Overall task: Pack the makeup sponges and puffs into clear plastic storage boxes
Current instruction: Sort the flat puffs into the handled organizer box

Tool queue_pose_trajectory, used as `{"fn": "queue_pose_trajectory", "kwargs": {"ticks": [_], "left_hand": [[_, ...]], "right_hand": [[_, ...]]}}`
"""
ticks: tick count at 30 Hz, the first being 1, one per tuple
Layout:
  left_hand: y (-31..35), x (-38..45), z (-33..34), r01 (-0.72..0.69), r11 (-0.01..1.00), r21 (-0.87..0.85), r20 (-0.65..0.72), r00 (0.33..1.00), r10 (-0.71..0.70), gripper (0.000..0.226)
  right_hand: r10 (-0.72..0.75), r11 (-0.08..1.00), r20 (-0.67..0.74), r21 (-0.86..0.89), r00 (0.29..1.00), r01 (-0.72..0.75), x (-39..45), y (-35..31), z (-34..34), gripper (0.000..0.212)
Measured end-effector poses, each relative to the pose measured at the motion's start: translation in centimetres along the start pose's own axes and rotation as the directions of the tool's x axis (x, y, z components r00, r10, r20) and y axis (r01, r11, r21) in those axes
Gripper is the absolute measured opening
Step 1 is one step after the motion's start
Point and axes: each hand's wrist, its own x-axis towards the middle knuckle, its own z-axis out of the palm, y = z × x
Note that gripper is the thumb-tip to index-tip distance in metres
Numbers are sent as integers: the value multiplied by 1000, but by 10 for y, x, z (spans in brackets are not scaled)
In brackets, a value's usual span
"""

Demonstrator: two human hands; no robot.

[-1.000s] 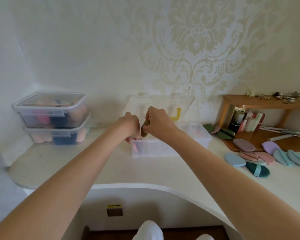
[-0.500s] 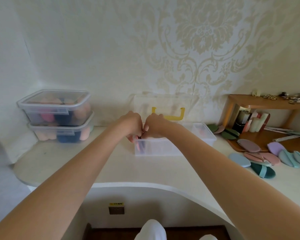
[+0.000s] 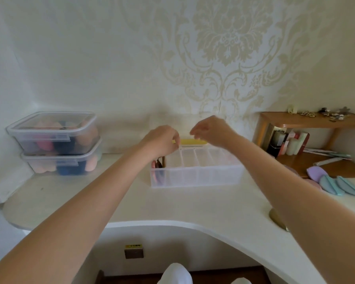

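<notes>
A clear divided storage box (image 3: 197,177) stands on the white counter, straight ahead. Its leftmost compartment holds upright puffs (image 3: 158,168) in pink and dark tones; the other compartments look bare. My left hand (image 3: 162,140) hovers over that left end with its fingers curled down, the tips touching the top of a divider. Whether they grip it is hidden. Raised above the box's back rim, my right hand (image 3: 211,130) holds nothing and its fingers are apart. Loose lavender (image 3: 316,173) and teal puffs (image 3: 336,185) lie on the counter at the right.
Two lidded clear boxes (image 3: 55,132) of sponges are stacked at the back left. The box lid with a yellow handle (image 3: 193,141) leans on the wall behind the divided box. A wooden shelf (image 3: 307,119) with cosmetics stands at the right. The counter's front edge curves inward.
Both hands were pressed together over the box's left compartment, pushing a puff in. Now my right hand has lifted up and to the right, empty, while my left hand stays at the box.
</notes>
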Motion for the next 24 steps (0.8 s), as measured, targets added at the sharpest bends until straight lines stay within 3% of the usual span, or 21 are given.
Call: {"fn": "queue_pose_trajectory", "kwargs": {"ticks": [3, 5, 8, 12, 18, 21, 24], "left_hand": [[26, 10, 13, -78, 997, -19, 32, 996, 79, 25], [40, 17, 21, -123, 992, -17, 60, 990, 124, 26], [53, 30, 33, -184, 983, -16, 129, 974, 185, 37], [58, 30, 44, -211, 977, 24, 317, 929, 193, 74], [50, 31, 34, -182, 980, 82, 385, 913, 137, 91], [44, 31, 32, -167, 981, 98, 405, 907, 114, 89], [42, 30, 33, -163, 983, 83, 396, 911, 118, 87]], "right_hand": [[151, 988, -187, -1, 971, -154, 0, 44, -27, 26], [226, 968, -228, -58, 947, -245, -3, 71, -33, 33], [289, 943, -187, -112, 939, -313, -11, 105, -29, 33], [283, 953, -80, -91, 956, -289, -10, 128, -12, 29], [285, 930, 139, -280, 948, -239, 11, 137, 11, 29], [291, 937, 68, -222, 954, -270, 13, 139, 19, 24], [306, 927, 2, -227, 952, -298, 11, 141, 18, 35]]}}
